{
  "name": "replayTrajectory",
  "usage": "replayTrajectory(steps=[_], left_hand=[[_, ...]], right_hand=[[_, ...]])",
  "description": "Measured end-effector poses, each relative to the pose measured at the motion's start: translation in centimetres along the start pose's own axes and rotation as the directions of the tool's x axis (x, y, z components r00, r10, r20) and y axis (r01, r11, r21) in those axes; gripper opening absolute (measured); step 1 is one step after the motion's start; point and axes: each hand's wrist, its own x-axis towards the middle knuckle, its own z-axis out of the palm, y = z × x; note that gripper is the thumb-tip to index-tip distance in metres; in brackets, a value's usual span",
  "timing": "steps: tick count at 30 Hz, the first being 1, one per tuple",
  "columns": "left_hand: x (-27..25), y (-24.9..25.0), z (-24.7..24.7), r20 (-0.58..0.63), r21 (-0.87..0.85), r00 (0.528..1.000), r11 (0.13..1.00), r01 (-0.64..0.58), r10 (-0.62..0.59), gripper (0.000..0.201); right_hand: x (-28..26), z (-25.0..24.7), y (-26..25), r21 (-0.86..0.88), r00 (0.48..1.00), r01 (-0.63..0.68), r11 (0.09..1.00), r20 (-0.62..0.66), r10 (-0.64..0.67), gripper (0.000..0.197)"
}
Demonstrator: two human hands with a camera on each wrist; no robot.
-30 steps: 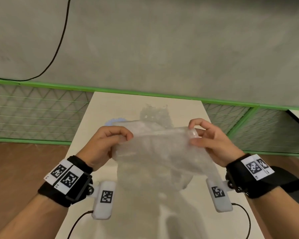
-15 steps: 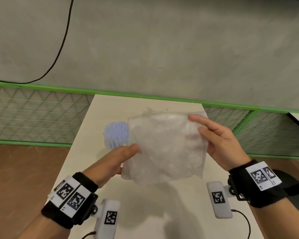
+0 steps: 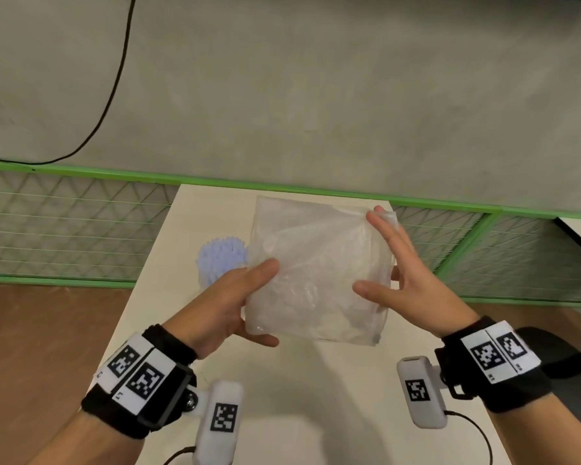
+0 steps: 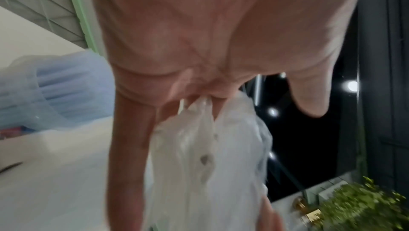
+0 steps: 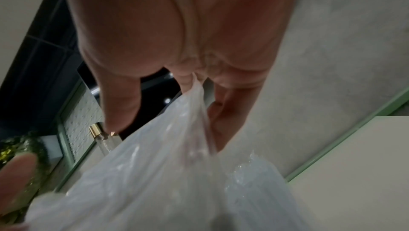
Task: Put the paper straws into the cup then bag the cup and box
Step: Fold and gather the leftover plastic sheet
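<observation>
Bag (image 3: 319, 273) between both hands' fingers (image 3: 381, 226)

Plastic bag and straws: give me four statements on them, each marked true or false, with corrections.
1. Both hands hold the plastic bag above the table. True.
2. The blue straws are already inside the bag. False: they stand on the table behind the left hand, outside the bag.
3. The right hand has straight fingers along the bag's right side. True.
4. The bag lies flat on the table. False: it is lifted, casting a shadow below.
</observation>
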Motion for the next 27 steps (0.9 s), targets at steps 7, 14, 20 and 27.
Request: replayTrajectory(steps=[7, 14, 20, 27], left_hand=[[0.9, -0.5, -0.5, -0.014, -0.002, 0.999, 0.999, -0.032, 0.032, 0.055], [1.4, -0.5, -0.1, -0.112, 0.09, 0.982, 0.986, -0.14, 0.15, 0.049], [2.5, -1.4, 0.9, -0.195, 0.216, 0.961, 0.964, -0.155, 0.198, 0.055], [2.0, -1.0, 1.0, -0.157, 0.211, 0.949, 0.948, -0.238, 0.273, 0.062]], right_hand=[[0.5, 1.8, 0.0, -0.155, 0.993, 0.049, 0.987, -0.102, -0.065, 0.12], [1.0, 2.7, -0.8, -0.184, 0.984, 0.1, 0.978, -0.125, -0.124, 0.114], [1.7, 4.5, -1.3, -0.394, 0.961, 0.022, 0.919, -0.245, -0.128, 0.126], [1.7, 5.0, -2.2, -0.493, 0.962, -0.008, 0.87, -0.24, -0.127, 0.135]])
